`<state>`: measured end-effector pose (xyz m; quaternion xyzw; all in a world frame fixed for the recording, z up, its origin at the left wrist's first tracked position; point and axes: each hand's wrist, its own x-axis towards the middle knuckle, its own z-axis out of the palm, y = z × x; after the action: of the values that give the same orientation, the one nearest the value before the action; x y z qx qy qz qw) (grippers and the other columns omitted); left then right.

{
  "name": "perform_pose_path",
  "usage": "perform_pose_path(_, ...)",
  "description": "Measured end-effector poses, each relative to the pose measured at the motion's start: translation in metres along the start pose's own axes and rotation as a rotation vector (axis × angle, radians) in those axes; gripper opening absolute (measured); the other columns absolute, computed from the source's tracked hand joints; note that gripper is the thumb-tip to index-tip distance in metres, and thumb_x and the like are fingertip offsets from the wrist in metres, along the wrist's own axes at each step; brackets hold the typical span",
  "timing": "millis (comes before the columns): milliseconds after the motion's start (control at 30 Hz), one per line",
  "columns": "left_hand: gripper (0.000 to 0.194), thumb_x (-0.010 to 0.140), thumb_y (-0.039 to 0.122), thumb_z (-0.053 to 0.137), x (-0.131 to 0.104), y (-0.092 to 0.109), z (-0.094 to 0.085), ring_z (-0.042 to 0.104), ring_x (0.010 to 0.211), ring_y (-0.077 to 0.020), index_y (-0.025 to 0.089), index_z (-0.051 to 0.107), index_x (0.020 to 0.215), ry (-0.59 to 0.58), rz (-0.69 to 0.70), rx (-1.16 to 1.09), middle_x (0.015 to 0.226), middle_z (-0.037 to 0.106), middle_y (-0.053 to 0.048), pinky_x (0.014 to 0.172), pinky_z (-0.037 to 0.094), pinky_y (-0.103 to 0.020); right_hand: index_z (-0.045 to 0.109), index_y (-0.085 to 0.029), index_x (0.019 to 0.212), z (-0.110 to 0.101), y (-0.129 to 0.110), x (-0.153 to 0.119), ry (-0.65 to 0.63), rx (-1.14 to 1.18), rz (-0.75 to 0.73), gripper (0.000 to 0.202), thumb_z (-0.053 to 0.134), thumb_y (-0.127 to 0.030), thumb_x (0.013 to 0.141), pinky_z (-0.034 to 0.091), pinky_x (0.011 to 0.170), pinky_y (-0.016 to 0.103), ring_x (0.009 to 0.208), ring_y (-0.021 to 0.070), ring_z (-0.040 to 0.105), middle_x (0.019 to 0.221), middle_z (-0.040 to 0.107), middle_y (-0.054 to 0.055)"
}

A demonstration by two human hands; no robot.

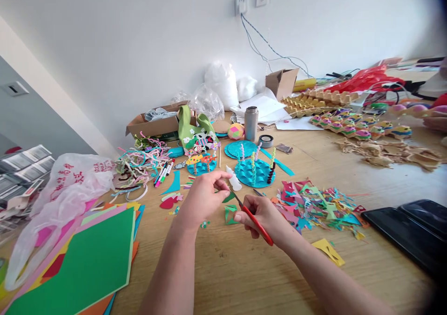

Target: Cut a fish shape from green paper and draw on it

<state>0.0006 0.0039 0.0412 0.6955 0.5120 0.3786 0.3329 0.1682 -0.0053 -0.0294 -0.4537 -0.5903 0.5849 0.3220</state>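
Both my arms reach forward from the bottom of the view, converging near its middle. My left hand (208,191) is bent at the wrist, palm turned inward, fingers curved toward the right. My right hand (258,215) angles in from the other side, its grip closed with fingers curled and thumb pressing across. The two hands are near each other, apart.

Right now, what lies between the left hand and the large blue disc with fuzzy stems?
A white squeeze bottle, as the head view shows.
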Motion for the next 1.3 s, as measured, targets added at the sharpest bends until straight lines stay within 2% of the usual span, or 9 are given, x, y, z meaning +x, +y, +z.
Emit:
perform_pose_path(267, 0.039, 0.063, 0.009, 0.065, 0.001, 0.001, 0.002, 0.061, 0.065, -0.0139, 0.019, 0.07, 0.1, -0.045, -0.096, -0.231, 0.07, 0.067, -0.002, 0.062, 0.047, -0.024, 0.044, -0.02, 0.065, -0.001, -0.004, -0.004, -0.105, 0.152, 0.015, 0.049, 0.067, -0.063, 0.062, 0.028, 0.031, 0.017, 0.031, 0.0069, 0.044, 0.045, 0.053, -0.006)
perform_pose_path(500, 0.037, 0.063, 0.011, 0.068, 0.004, 0.005, 0.006, 0.061, 0.064, -0.0132, 0.018, 0.069, 0.099, -0.059, -0.123, -0.3, 0.068, 0.066, -0.001, 0.064, 0.047, -0.025, 0.045, -0.02, 0.057, -0.002, -0.006, -0.007, -0.168, 0.204, -0.08, 0.056, 0.058, -0.073, 0.065, 0.022, 0.033, 0.019, 0.032, 0.0067, 0.039, 0.041, 0.047, -0.005)
perform_pose_path(700, 0.038, 0.063, 0.01, 0.069, 0.003, 0.007, 0.01, 0.06, 0.065, -0.012, 0.017, 0.068, 0.101, -0.06, -0.164, -0.346, 0.07, 0.065, 0.0, 0.067, 0.045, -0.024, 0.048, -0.018, 0.057, -0.002, -0.004, -0.007, -0.208, 0.297, -0.102, 0.06, 0.055, -0.076, 0.067, 0.026, 0.036, 0.02, 0.033, 0.0061, 0.039, 0.045, 0.049, -0.003)
perform_pose_path(867, 0.039, 0.062, 0.01, 0.069, 0.004, 0.005, 0.011, 0.059, 0.065, -0.012, 0.015, 0.068, 0.1, -0.058, -0.185, -0.37, 0.069, 0.064, -0.001, 0.067, 0.044, -0.024, 0.048, -0.017, 0.058, -0.001, -0.008, -0.009, -0.198, 0.317, -0.083, 0.061, 0.056, -0.078, 0.065, 0.028, 0.036, 0.02, 0.033, 0.0061, 0.04, 0.046, 0.051, -0.003)
perform_pose_path(967, 0.039, 0.063, 0.009, 0.068, 0.005, 0.005, 0.012, 0.058, 0.065, -0.0117, 0.014, 0.067, 0.102, -0.07, -0.194, -0.35, 0.07, 0.063, -0.001, 0.067, 0.044, -0.024, 0.05, -0.017, 0.064, -0.001, -0.009, -0.008, -0.189, 0.311, -0.081, 0.061, 0.053, -0.078, 0.068, 0.031, 0.038, 0.02, 0.033, 0.0066, 0.043, 0.048, 0.054, -0.002)
perform_pose_path(1300, 0.042, 0.065, 0.007, 0.066, 0.007, 0.005, 0.015, 0.058, 0.067, -0.0107, 0.011, 0.064, 0.106, -0.064, -0.247, -0.339, 0.071, 0.063, 0.0, 0.069, 0.044, -0.024, 0.051, -0.015, 0.07, 0.001, -0.004, -0.005, -0.152, 0.324, -0.087, 0.063, 0.052, -0.078, 0.069, 0.034, 0.037, 0.018, 0.034, 0.0063, 0.047, 0.05, 0.058, 0.0)
